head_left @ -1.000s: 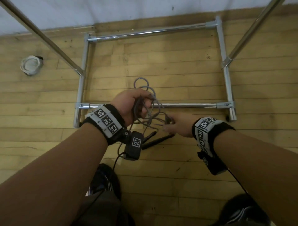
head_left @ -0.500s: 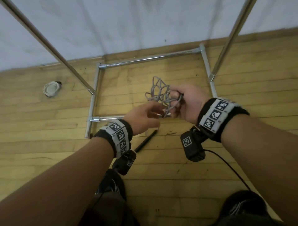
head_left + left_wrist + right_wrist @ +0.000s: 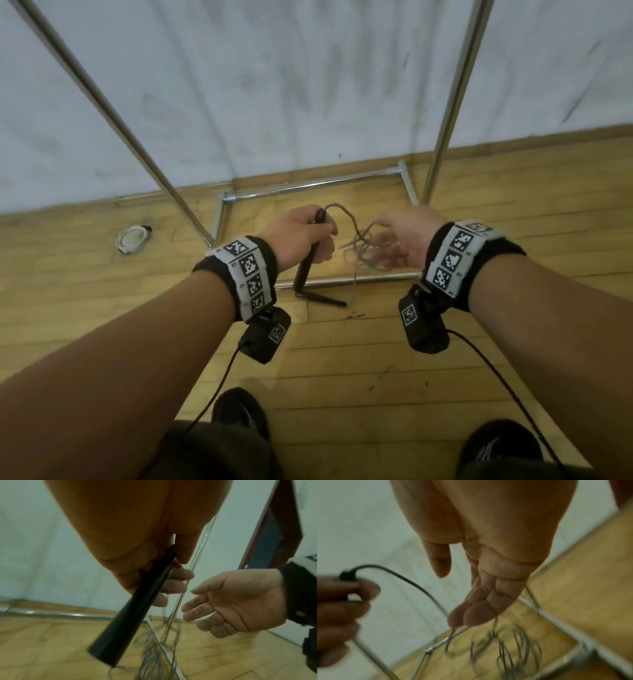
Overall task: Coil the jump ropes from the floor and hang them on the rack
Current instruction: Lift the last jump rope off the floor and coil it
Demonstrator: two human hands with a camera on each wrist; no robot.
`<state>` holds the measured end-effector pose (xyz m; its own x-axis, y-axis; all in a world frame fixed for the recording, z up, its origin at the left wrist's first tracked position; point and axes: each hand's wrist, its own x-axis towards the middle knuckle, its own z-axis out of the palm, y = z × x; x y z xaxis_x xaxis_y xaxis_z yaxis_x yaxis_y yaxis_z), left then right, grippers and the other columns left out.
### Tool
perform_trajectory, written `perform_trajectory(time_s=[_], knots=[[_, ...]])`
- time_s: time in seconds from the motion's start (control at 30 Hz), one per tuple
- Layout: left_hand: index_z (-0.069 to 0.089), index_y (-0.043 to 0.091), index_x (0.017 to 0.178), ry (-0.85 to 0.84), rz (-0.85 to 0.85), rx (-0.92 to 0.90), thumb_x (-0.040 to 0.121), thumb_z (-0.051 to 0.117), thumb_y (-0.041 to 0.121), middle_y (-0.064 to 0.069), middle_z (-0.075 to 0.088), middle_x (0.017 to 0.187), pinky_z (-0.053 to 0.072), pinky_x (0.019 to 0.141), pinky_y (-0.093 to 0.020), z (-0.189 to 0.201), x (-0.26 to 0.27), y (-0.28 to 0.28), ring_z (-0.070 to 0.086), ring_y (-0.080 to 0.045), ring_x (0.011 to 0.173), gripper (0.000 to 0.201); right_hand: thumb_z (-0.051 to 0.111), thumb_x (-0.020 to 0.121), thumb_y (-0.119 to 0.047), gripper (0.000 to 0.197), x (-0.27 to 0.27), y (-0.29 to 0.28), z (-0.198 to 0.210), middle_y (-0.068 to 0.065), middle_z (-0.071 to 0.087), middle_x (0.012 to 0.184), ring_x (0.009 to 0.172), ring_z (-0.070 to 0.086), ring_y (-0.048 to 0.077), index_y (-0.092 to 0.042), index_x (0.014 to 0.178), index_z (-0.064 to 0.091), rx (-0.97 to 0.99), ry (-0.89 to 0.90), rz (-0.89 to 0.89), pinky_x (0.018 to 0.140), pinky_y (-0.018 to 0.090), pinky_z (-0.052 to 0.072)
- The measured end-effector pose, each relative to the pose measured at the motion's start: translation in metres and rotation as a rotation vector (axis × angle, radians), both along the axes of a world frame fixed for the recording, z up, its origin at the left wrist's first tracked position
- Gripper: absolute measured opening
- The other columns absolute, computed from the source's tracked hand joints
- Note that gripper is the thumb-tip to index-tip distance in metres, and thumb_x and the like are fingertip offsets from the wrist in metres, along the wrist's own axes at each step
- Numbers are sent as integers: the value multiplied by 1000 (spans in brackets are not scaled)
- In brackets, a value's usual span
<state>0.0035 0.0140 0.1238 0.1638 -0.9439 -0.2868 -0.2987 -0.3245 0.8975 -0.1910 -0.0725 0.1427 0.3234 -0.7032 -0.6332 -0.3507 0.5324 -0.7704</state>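
Observation:
My left hand (image 3: 301, 236) grips one black handle (image 3: 310, 253) of a grey jump rope and holds it nearly upright. The left wrist view shows its fingers curled round that handle (image 3: 130, 609). From the handle's top the rope arcs right to a loose tangle of loops (image 3: 363, 255) at my right hand (image 3: 400, 240). That hand is open with straight fingers (image 3: 479, 608), and the loops (image 3: 513, 649) dangle blurred below its fingertips. The second black handle (image 3: 323, 300) lies low by the rack's front bar. The chrome rack (image 3: 308, 186) stands right ahead.
The rack's two slanted uprights (image 3: 102, 99) (image 3: 452, 99) rise on either side of my hands, and its base frame lies on the wooden floor by the white wall. A white coiled bundle (image 3: 132, 238) sits on the floor at left. My shoes (image 3: 239, 407) are below.
The coil passed from my left hand to my right, then came loose as the right hand opened. My left hand took a handle and lifted it. The view tilted up.

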Motion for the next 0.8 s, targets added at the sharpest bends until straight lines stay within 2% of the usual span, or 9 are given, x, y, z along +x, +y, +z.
perform_trajectory(time_s=[0.07,0.13,0.2,0.27,0.33,0.43,0.57,0.63,0.8], knots=[[73,22,88,-34,-83,9,87,62,27,1,63,63,59,69,-43,29,1,1,60,-16,58,13,60,101,-21,27,-1,0,21,8,68,112,76,75,24,-6,123,61,-212,223,237,79,41,63],[69,15,89,-83,-191,21,89,62,33,2,56,58,52,59,-35,59,-1,4,52,-17,51,19,58,98,-13,27,2,1,54,7,71,111,89,75,20,-14,124,64,-428,279,410,83,39,63],[67,16,81,-83,-251,-2,95,60,46,-1,52,55,46,53,-29,90,-8,8,48,-19,48,34,55,92,-2,35,5,5,88,9,73,112,103,72,23,-16,122,68,-506,159,467,91,41,61],[66,18,75,-62,-221,-52,98,57,53,-3,50,56,44,51,-28,120,-14,12,46,-19,49,43,51,86,6,41,7,14,122,14,75,110,107,72,26,-12,115,72,-478,0,515,97,43,58],[68,18,73,-32,-172,-122,103,56,51,-8,51,62,45,53,-31,148,-17,16,47,-20,52,45,47,85,9,36,7,22,149,20,74,107,104,73,31,-2,111,70,-448,-104,559,98,46,57],[69,17,73,97,-110,-197,104,56,44,-6,52,62,44,52,-32,182,-22,24,46,-21,52,42,50,93,1,25,2,29,183,24,74,102,94,74,34,7,112,65,-522,-178,549,96,51,56],[69,15,75,299,-20,-238,90,55,26,-2,50,63,42,46,-28,214,-21,35,45,-19,52,23,56,100,-14,21,-1,38,210,17,75,91,81,74,27,-3,111,70,-618,-269,507,86,48,60],[71,14,75,353,-34,-252,87,52,23,-3,51,64,42,45,-27,221,-17,39,46,-19,53,24,56,101,-18,20,1,41,213,11,75,86,79,75,24,-7,107,72,-684,-287,491,82,44,61],[70,16,75,341,-46,-228,89,55,26,-2,49,64,44,49,-29,209,-9,44,45,-18,54,23,55,103,-19,20,10,48,196,5,75,80,75,75,22,-8,100,72,-772,-238,436,76,39,62]])
